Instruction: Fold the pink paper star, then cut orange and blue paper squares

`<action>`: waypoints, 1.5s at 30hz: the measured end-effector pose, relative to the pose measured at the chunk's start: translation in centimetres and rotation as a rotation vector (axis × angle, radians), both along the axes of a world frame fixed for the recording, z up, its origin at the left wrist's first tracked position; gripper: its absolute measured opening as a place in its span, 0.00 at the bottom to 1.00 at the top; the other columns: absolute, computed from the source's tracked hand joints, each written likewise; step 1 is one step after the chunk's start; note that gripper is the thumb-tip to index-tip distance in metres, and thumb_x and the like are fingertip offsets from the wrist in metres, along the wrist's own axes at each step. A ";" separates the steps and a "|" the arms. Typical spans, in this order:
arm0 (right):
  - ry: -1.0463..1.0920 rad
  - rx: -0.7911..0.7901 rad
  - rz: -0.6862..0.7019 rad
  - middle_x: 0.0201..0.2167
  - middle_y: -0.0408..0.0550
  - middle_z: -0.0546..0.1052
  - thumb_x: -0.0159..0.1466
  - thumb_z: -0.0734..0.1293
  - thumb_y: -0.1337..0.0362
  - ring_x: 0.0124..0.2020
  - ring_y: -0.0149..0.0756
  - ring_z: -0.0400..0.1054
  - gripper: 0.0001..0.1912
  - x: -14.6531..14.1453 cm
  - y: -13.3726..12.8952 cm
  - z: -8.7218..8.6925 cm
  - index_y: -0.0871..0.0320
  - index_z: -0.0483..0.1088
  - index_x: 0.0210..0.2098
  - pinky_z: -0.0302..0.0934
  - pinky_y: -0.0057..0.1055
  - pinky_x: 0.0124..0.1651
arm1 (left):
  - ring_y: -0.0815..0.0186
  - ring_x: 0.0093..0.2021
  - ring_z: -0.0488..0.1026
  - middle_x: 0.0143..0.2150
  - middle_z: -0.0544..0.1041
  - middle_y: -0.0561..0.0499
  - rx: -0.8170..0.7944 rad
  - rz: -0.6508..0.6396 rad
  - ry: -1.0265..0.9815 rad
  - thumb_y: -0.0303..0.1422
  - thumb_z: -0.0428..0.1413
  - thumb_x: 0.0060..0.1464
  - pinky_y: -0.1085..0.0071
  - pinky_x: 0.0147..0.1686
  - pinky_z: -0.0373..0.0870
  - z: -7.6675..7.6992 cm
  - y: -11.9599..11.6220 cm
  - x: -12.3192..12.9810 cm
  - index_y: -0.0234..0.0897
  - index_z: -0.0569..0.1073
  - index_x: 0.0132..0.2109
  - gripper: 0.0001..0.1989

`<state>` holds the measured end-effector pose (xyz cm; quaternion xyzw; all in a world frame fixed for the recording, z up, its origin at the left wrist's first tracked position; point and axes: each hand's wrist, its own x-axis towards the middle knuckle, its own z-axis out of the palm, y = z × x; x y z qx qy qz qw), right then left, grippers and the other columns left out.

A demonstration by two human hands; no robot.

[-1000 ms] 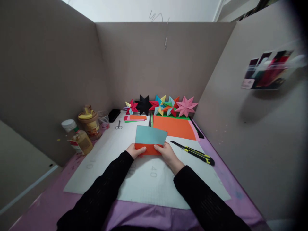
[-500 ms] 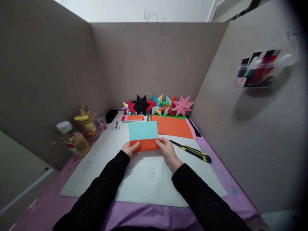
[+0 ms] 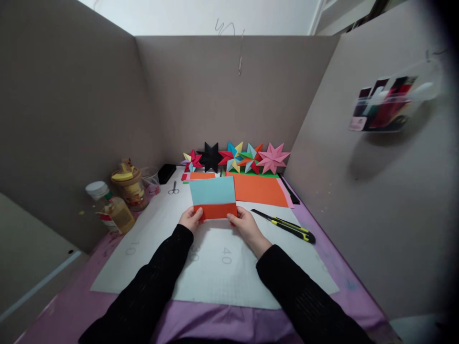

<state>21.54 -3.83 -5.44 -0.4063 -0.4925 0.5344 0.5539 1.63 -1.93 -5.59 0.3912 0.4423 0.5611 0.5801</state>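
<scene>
A light blue sheet of paper stands behind a narrower strip of orange paper, and I hold them together in front of me. My left hand is closed on the lower left corner, thumb on the orange side. My right hand pinches the lower right corner, its thumb resting on the orange face and fingers behind. Whether the two colours are separate sheets or one folded piece I cannot tell. To the right of my right hand lies a black and yellow utility knife.
Small scissors lie left of the papers on a large white sheet with numbers. Behind are stacked orange paper and several folded stars. A bottle, a tub and a black object line the left side.
The held papers have risen slightly and tilted, their top edge shifting a little left. My right thumb has slid left and down along the orange part.
</scene>
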 end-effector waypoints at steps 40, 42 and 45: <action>-0.024 0.073 0.040 0.36 0.47 0.79 0.50 0.69 0.66 0.37 0.40 0.71 0.14 0.1 0.3 0.2 0.57 0.73 0.38 0.63 0.37 0.43 | 0.58 0.38 0.77 0.39 0.80 0.45 0.224 -0.124 0.364 0.35 0.68 0.32 0.66 0.39 0.72 0.4 0.3 -0.7 0.32 0.71 0.45 0.30; -0.042 0.061 0.074 0.37 0.48 0.79 0.50 0.69 0.66 0.38 0.41 0.71 0.15 -0.1 0.1 0.0 0.58 0.73 0.38 0.64 0.38 0.44 | 0.56 0.36 0.77 0.36 0.81 0.44 0.199 -0.178 0.398 0.34 0.69 0.29 0.65 0.39 0.72 0.5 0.5 -1.1 0.31 0.75 0.41 0.27; -0.045 0.061 0.097 0.39 0.48 0.79 0.49 0.70 0.66 0.40 0.41 0.71 0.17 -0.4 0.0 -0.2 0.58 0.73 0.40 0.63 0.38 0.46 | 0.54 0.35 0.77 0.33 0.81 0.43 0.168 -0.234 0.454 0.33 0.69 0.29 0.62 0.37 0.73 0.3 0.7 -1.4 0.29 0.78 0.36 0.22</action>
